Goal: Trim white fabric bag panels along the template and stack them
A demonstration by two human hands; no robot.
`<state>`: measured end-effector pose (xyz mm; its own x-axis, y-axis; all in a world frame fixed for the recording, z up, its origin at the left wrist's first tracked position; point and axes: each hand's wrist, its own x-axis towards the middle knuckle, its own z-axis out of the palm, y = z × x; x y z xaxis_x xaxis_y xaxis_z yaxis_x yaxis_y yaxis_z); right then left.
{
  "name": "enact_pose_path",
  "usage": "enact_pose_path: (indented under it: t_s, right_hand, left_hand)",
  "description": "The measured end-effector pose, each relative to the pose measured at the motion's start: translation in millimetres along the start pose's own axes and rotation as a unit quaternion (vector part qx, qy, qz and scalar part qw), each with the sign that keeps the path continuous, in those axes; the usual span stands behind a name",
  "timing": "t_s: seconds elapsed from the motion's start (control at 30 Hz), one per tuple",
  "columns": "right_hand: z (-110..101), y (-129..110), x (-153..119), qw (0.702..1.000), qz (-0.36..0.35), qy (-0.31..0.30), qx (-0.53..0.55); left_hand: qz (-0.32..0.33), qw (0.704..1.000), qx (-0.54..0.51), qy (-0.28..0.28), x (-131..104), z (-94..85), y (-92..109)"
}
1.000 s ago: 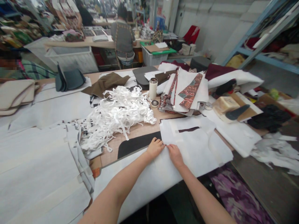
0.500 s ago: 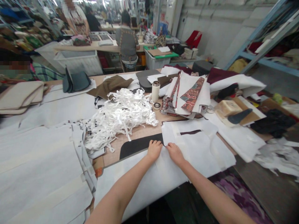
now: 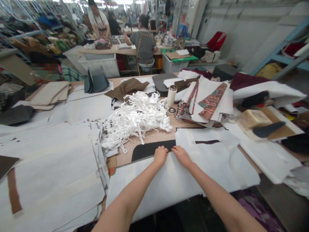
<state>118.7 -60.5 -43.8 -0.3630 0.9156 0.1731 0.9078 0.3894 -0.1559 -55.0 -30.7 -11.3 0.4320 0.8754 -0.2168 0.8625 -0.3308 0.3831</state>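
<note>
A large white fabric sheet [image 3: 154, 193] with a thin grey far edge lies in front of me. My left hand [image 3: 161, 156] has its fingers curled over that far edge, closed on it. Close beside it, my right hand [image 3: 181, 156] pinches the same edge, with a small gap between the two hands. Beyond them a black rounded panel [image 3: 151, 149] shows partly from under the sheet. Another white piece [image 3: 205, 154] with a dark slot [image 3: 207, 141] lies by my right hand. My fingertips are partly hidden behind the edge.
Tangled white strips [image 3: 138, 117] are heaped beyond the black panel, near a cream bottle [image 3: 171, 96]. Stacked white sheets [image 3: 55, 174] cover the left side. Patterned cloth pieces [image 3: 212, 101] and a box [image 3: 287, 120] sit to the right. Other people [image 3: 145, 45] work at a farther table.
The view has swung left, so the scene sits farther right. My hands stay at the sheet's far edge, and my right fingers now curl over it more closely.
</note>
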Motion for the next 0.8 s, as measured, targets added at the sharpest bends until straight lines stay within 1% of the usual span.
enact_pose_path:
  t_s: [0.1, 0.17, 0.27, 0.37, 0.43, 0.5, 0.57, 0.6, 0.63, 0.7, 0.73, 0.8]
  right_hand:
    - [1, -2, -3, 0.999, -0.027, 0.02, -0.024]
    - [1, -7, -3, 0.997, -0.052, 0.04, -0.034]
    - [2, -14, -1, 0.99, -0.126, 0.056, -0.04]
    - [3, -12, -6, 0.981, -0.18, 0.06, -0.041]
    - [2, -4, -14, 0.98, -0.184, 0.066, -0.039]
    - [-1, 6, -21, 0.983, -0.17, 0.064, -0.036]
    - [-4, 9, -24, 0.99, -0.13, 0.045, -0.034]
    - [-5, 6, -23, 0.994, -0.101, 0.031, -0.033]
    - [-5, -1, -20, 0.997, -0.071, 0.018, -0.031]
    - [-1, -27, -9, 1.0, -0.025, 0.0, -0.018]
    - [2, -46, -2, 1.0, -0.02, -0.005, -0.006]
    - [12, -86, 10, 0.998, -0.05, -0.008, 0.029]
  left_hand:
    - [0.011, 1.0, -0.002, 0.0, -11, 4.7, -14]
    - [0.031, 0.999, 0.01, 0.002, -18, 7.1, -19]
    - [0.082, 0.995, 0.062, 0.017, -26, 10.5, -20]
    - [0.119, 0.987, 0.107, 0.026, -34, 11.1, -22]
    - [0.123, 0.985, 0.119, 0.018, -41, 8.4, -31]
    - [0.112, 0.986, 0.121, 0.011, -52, 3.4, -49]
    - [0.09, 0.989, 0.119, 0.01, -65, -2.4, -72]
    - [0.078, 0.99, 0.118, 0.01, -73, -5.2, -84]
    - [0.067, 0.991, 0.116, 0.011, -80, -7.5, -93]
    - [0.055, 0.992, 0.113, 0.013, -92, -10.8, -106]
    - [0.055, 0.992, 0.112, 0.015, -96, -11.7, -108]
    - [0.06, 0.991, 0.115, 0.023, -102, -12.1, -107]
